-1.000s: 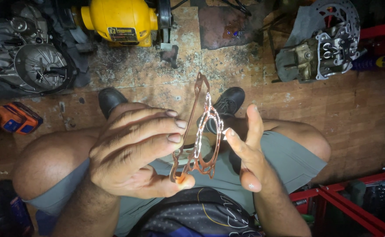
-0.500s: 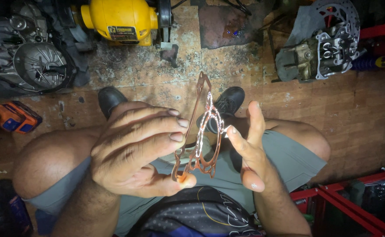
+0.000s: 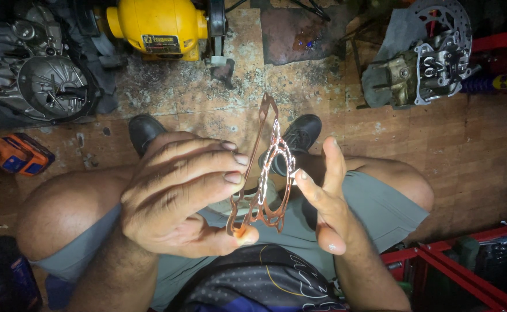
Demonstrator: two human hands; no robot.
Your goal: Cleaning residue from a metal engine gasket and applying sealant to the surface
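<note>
Both hands meet over the person's lap around a thin copper gasket (image 3: 268,179), held nearly edge-on and standing upright between them. Left hand (image 3: 184,196) has its fingers (image 3: 224,164) stretched long and slightly curled, tips against one face of the gasket, while the thumb presses its lower end from beneath. Right hand (image 3: 325,202) is opened flat, fingertips (image 3: 302,176) touching the opposite face, nothing wrapped around it. Beyond the fingertips, on the stained floor, sit a yellow bench grinder (image 3: 155,26), an engine cover (image 3: 48,86) and a cylinder head (image 3: 432,66).
</note>
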